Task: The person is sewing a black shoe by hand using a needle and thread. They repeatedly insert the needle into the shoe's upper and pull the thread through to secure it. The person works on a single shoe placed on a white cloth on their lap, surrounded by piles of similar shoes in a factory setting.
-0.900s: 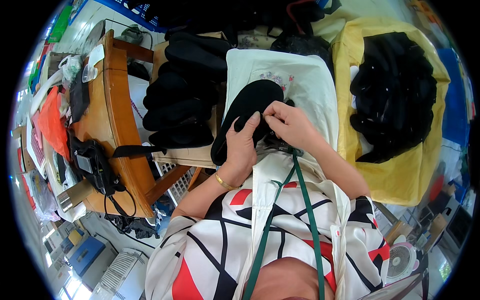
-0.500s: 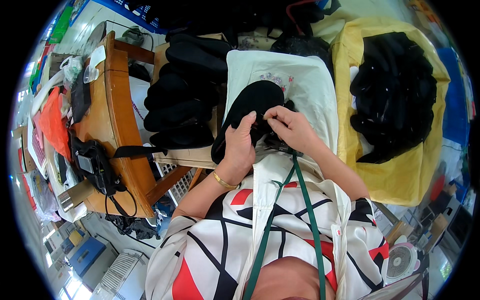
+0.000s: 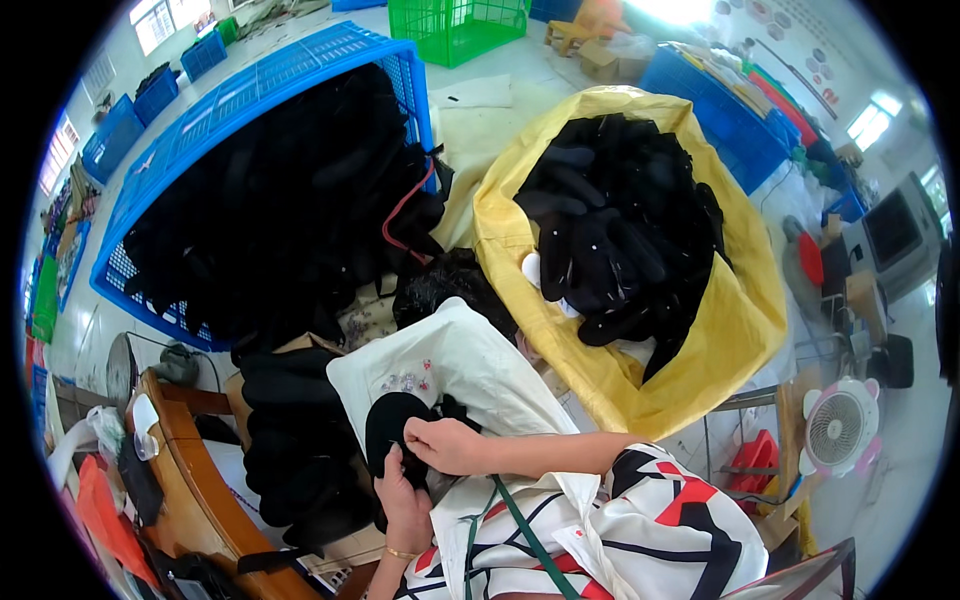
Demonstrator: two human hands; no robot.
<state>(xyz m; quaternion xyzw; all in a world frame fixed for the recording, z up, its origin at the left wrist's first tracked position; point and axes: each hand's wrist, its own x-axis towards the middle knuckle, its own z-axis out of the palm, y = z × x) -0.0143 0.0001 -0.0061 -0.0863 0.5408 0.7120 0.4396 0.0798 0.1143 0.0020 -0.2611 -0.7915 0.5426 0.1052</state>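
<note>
A black insole-shaped piece (image 3: 392, 432) lies on a white cloth (image 3: 470, 372) spread over my lap. My left hand (image 3: 402, 503) grips its lower end, a gold bracelet on the wrist. My right hand (image 3: 447, 446) pinches the piece's right edge, fingers closed on the black material. Both hands touch the same piece, close to each other.
A yellow bag (image 3: 720, 330) full of black pieces stands at the right. A blue crate (image 3: 180, 170) heaped with black pieces is at the upper left. A stack of black pieces (image 3: 290, 450) sits beside a wooden table (image 3: 195, 500). A small fan (image 3: 838, 430) stands at the far right.
The view has swung upward and away, so the crate and yellow bag now fill the picture. Both hands still hold the black piece on the cloth.
</note>
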